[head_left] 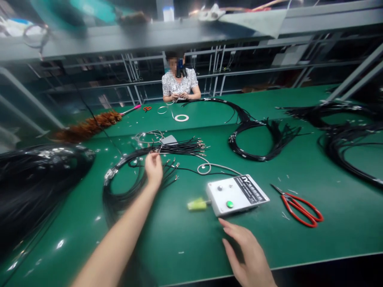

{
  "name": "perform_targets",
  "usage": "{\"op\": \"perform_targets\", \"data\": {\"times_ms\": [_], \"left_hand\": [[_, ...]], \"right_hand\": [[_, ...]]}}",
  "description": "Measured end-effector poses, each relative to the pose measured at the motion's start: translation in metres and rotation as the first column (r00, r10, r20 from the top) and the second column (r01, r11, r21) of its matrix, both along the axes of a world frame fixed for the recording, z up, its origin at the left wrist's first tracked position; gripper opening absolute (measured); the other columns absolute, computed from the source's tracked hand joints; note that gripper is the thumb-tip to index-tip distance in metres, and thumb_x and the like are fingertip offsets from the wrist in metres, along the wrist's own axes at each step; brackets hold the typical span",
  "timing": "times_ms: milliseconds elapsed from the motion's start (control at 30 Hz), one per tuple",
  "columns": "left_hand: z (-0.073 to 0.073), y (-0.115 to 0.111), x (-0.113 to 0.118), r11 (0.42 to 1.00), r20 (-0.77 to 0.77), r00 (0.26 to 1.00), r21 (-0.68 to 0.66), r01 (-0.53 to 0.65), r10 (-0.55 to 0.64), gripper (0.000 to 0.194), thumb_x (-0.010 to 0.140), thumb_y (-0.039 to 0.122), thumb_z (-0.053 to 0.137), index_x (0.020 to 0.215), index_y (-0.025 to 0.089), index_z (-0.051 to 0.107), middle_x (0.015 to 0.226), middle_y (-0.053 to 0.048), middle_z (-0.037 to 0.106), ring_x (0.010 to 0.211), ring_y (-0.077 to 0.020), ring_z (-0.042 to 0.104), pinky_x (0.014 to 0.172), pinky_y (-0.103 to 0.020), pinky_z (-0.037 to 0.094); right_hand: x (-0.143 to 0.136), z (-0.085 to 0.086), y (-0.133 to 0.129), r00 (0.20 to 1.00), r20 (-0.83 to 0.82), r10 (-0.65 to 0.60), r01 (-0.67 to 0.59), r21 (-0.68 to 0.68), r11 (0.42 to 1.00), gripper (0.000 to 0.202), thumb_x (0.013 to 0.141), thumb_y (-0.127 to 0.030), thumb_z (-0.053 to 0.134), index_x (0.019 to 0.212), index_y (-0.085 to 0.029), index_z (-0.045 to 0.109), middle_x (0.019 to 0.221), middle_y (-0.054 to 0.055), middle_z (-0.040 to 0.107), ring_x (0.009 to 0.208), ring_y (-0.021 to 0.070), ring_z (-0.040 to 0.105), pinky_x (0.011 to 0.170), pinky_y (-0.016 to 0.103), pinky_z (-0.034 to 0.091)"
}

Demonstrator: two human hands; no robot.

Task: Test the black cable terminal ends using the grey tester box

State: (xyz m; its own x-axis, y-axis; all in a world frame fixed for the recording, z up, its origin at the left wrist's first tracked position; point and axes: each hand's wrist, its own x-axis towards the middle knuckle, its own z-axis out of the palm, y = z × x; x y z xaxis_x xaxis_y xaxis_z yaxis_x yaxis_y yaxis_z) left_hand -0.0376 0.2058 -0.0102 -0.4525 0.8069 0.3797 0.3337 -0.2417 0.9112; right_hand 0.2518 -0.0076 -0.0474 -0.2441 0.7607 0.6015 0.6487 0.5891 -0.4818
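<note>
grey tester box [237, 194], label unreadable | left hand [153, 169] pinching black cables [167, 151] | right hand [248, 255] spread

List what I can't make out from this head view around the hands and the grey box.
- Left hand: fingertips hidden behind the hand; grip on the black cables unclear.
- Right hand: wrist cut off by bottom edge.
- Grey box: label print too small.
- Black bag: blurred, cut off by left edge.
</note>
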Motion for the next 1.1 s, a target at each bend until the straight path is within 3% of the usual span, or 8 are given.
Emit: {"op": "perform_targets", "data": {"times_ms": [100, 233, 333, 433, 567, 667, 833, 1100], "left_hand": [[0.008, -0.011, 0.003, 1.000, -0.091, 0.995, -0.008, 0.030, -0.031, 0.011, 0.084, 0.026, 0.058, 0.090, 0.017, 0.057, 0.098, -0.008, 0.056, 0.087, -0.0191, 0.056, 0.078, -0.031, 0.046], [0.036, -0.099, 0.000, 0.925, -0.232, 0.897, -0.137, 0.353, -0.377, 0.011, 0.087, 0.025, 0.059, 0.079, 0.019, 0.063, 0.081, -0.004, 0.062, 0.078, -0.0185, 0.058, 0.073, -0.027, 0.046], [0.053, -0.185, -0.004, 0.308, -0.317, 0.141, -0.575, 0.758, -0.938, 0.020, 0.095, 0.018, 0.048, 0.083, 0.022, 0.065, 0.083, -0.004, 0.064, 0.079, -0.0168, 0.058, 0.072, -0.025, 0.045], [0.054, -0.239, -0.005, 0.310, -0.410, -0.017, -0.717, 0.625, -0.912, 0.015, 0.091, 0.013, 0.052, 0.087, 0.022, 0.064, 0.091, -0.006, 0.064, 0.083, -0.0196, 0.057, 0.078, -0.030, 0.045], [0.048, -0.247, -0.003, 0.380, -0.468, -0.014, -0.735, 0.562, -0.884, 0.018, 0.093, 0.012, 0.048, 0.085, 0.018, 0.063, 0.090, -0.008, 0.065, 0.083, -0.0212, 0.057, 0.082, -0.034, 0.044], [0.047, -0.228, -0.003, 0.388, -0.339, 0.207, -0.652, 0.652, -0.918, 0.018, 0.095, 0.015, 0.049, 0.092, 0.019, 0.067, 0.089, -0.006, 0.068, 0.083, -0.0190, 0.059, 0.081, -0.031, 0.044], [0.044, -0.203, 0.003, 0.463, -0.047, 0.519, -0.525, 0.714, -0.854, 0.017, 0.093, 0.024, 0.058, 0.097, 0.022, 0.075, 0.094, -0.005, 0.071, 0.089, -0.0182, 0.064, 0.081, -0.027, 0.047], [0.040, -0.196, 0.017, 0.568, -0.047, 0.620, -0.461, 0.682, -0.783, 0.020, 0.095, 0.024, 0.055, 0.096, 0.020, 0.075, 0.090, -0.006, 0.072, 0.086, -0.0189, 0.065, 0.079, -0.029, 0.048]], "right_hand": [[0.000, 0.002, 0.000, 1.000, -0.004, -0.017, 0.017, -0.009, 1.000, 0.038, 0.086, -0.010, 0.058, 0.122, -0.022, 0.056, 0.119, 0.012, 0.070, 0.109, 0.0266, 0.067, 0.087, 0.043, 0.057], [-0.001, 0.004, 0.000, 1.000, 0.017, -0.010, 0.011, -0.029, 1.000, 0.036, 0.087, -0.011, 0.056, 0.121, -0.023, 0.056, 0.119, 0.012, 0.070, 0.107, 0.0268, 0.068, 0.086, 0.044, 0.057], [-0.002, 0.003, 0.001, 0.999, 0.039, 0.008, -0.006, -0.054, 0.999, 0.035, 0.088, -0.013, 0.057, 0.121, -0.022, 0.057, 0.120, 0.012, 0.069, 0.107, 0.0264, 0.068, 0.085, 0.043, 0.057], [-0.003, 0.004, 0.002, 0.998, 0.054, 0.035, -0.031, -0.071, 0.997, 0.032, 0.089, -0.014, 0.057, 0.119, -0.023, 0.058, 0.121, 0.012, 0.069, 0.107, 0.0260, 0.067, 0.086, 0.042, 0.056], [-0.011, 0.015, -0.004, 0.998, -0.043, 0.039, -0.044, -0.119, 0.992, 0.027, 0.089, -0.014, 0.058, 0.114, -0.023, 0.061, 0.119, 0.010, 0.069, 0.108, 0.0245, 0.066, 0.089, 0.041, 0.055], [-0.027, 0.027, -0.011, 0.978, -0.206, 0.018, -0.077, -0.283, 0.956, 0.019, 0.091, -0.019, 0.058, 0.109, -0.025, 0.063, 0.112, 0.007, 0.071, 0.104, 0.0222, 0.067, 0.090, 0.037, 0.055], [-0.059, 0.042, -0.010, 0.860, -0.508, -0.044, -0.310, -0.588, 0.747, 0.014, 0.093, -0.031, 0.058, 0.101, -0.023, 0.067, 0.097, 0.004, 0.073, 0.089, 0.0183, 0.070, 0.081, 0.031, 0.057], [-0.070, 0.049, 0.011, 0.671, -0.729, -0.135, -0.606, -0.644, 0.468, 0.034, 0.092, -0.046, 0.058, 0.083, -0.016, 0.070, 0.072, 0.005, 0.073, 0.064, 0.0131, 0.065, 0.063, 0.025, 0.052]]}}
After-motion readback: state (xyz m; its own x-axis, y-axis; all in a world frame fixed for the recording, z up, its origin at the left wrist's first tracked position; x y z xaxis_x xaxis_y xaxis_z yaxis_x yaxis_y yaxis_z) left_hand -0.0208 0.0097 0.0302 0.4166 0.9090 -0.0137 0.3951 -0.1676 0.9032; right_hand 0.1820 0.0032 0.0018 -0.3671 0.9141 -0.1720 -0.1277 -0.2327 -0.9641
